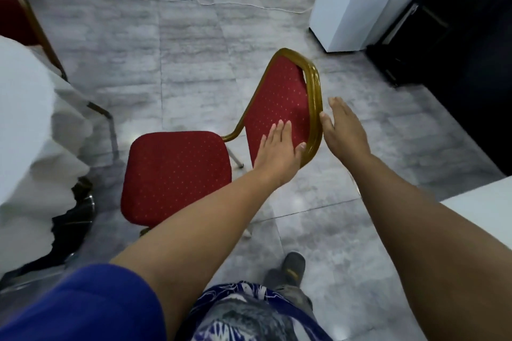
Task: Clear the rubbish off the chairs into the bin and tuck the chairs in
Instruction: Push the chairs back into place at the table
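- Over on the left edge, a table under a white tablecloth (30, 130) is cut off by the frame, so only a draped corner shows, with something dark and a bit of chrome base poking out underneath. Can't really make out what that dark stuff is.
- Top left there's a second red chair (16, 8), mostly out of frame, just a slice of back and gold frame.
- Top right is a white cabinet (349, 14) with papers and some blurry stuff on top. Too smeared to say what. Beside it, a big black unit (454, 36) swallows the right side in shadow.
- No bin that I can spot anywhere in this view.
- The main red chair (177, 174) sits mid-floor on the grey tiles, near the table but not touching it, seat facing the table. The seat looks bare, only the dotted red fabric.
- Its legs are mostly hidden by the seat and my left arm.
- Left hand (279, 152) lies flat against the front of the red backrest, fingers straight and close together, thumb by the gold rim.
- Right hand (345, 130) is at the outer edge of the backrest, fingers open and relaxed, thumb touching the gold frame. Not wrapped around it.
- Both arms are stretched well forward, blue sleeve (83, 304) low left.
- A white cord (249, 4) snakes across the far floor.
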Action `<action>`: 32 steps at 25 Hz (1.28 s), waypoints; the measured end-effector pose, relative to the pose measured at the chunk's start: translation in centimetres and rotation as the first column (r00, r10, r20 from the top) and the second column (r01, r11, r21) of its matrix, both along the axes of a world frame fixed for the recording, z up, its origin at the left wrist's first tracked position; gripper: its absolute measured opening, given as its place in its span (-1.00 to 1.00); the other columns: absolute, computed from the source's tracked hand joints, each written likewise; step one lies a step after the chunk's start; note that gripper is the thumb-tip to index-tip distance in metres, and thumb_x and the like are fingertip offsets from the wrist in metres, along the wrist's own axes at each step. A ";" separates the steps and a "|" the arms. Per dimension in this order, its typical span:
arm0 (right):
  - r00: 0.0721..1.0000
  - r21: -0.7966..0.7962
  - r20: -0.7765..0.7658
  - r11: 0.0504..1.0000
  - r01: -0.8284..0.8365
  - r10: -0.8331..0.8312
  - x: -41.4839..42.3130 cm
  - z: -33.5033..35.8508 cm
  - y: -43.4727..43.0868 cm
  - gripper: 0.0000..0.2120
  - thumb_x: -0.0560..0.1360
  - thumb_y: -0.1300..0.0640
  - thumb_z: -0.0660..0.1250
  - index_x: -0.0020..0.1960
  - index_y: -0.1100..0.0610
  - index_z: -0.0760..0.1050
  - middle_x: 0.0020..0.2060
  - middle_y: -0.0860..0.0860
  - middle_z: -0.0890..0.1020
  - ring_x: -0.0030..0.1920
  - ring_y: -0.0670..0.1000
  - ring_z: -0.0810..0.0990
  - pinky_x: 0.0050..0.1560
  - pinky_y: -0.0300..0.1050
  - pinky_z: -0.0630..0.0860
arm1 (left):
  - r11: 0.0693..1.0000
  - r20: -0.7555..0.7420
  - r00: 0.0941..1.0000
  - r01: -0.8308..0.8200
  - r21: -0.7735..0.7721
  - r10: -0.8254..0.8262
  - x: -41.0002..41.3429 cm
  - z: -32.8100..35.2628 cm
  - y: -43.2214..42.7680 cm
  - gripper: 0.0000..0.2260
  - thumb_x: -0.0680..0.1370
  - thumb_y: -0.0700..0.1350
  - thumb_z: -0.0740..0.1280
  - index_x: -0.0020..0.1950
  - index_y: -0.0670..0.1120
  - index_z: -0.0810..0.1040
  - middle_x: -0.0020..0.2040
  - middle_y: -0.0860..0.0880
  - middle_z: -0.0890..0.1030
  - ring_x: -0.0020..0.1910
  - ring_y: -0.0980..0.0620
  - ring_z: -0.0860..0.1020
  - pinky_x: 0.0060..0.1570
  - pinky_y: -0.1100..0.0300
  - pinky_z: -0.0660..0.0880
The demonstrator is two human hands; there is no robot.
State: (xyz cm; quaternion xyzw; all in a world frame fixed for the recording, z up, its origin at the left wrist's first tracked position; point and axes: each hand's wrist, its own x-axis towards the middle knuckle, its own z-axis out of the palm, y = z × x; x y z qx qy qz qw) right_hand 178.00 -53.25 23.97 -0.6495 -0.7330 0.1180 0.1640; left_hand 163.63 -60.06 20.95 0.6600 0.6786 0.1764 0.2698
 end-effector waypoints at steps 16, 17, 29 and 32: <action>0.792 0.059 -0.012 0.791 -0.609 0.611 -2.7 -0.1 18.2 -0.52 0.68 -0.03 0.02 0.56 0.08 0.20 0.58 0.00 0.17 0.58 -0.01 0.07 0.56 -0.02 0.05 | 0.875 0.088 0.913 -0.407 0.262 0.399 8.9 -2.1 9.2 -0.45 0.67 0.08 0.04 0.59 -0.11 -0.03 0.60 -0.04 0.04 0.56 0.05 0.03 0.53 0.16 0.01; 0.787 0.064 -0.019 0.787 -0.614 0.616 -2.7 0.0 18.3 -0.53 0.68 -0.03 0.02 0.56 0.08 0.21 0.58 -0.01 0.17 0.58 -0.02 0.06 0.56 -0.03 0.04 | 0.875 0.068 0.914 -0.403 0.267 0.400 8.8 -2.1 9.1 -0.44 0.67 0.08 0.04 0.59 -0.11 -0.03 0.60 -0.04 0.05 0.56 0.05 0.05 0.52 0.16 0.03; 0.743 0.107 -0.053 0.743 -0.660 0.668 -6.0 -0.4 17.5 -0.53 0.67 0.00 0.04 0.54 0.14 0.25 0.57 0.05 0.20 0.59 0.02 0.06 0.57 -0.05 0.03 | 0.883 -0.054 0.919 -0.358 0.303 0.391 5.5 -1.6 7.8 -0.44 0.68 0.02 0.07 0.58 -0.19 -0.02 0.59 -0.11 0.08 0.56 0.02 0.07 0.47 0.27 -0.08; 0.737 0.094 -0.076 0.740 -0.666 0.672 -8.5 -0.2 16.5 -0.53 0.68 0.00 0.04 0.54 0.13 0.24 0.57 0.02 0.18 0.59 0.00 0.03 0.57 -0.05 0.02 | 0.875 -0.069 0.909 -0.373 0.308 0.411 3.2 -1.6 7.0 -0.45 0.68 0.02 0.07 0.58 -0.19 -0.01 0.58 -0.12 0.08 0.55 0.01 0.10 0.47 0.25 -0.06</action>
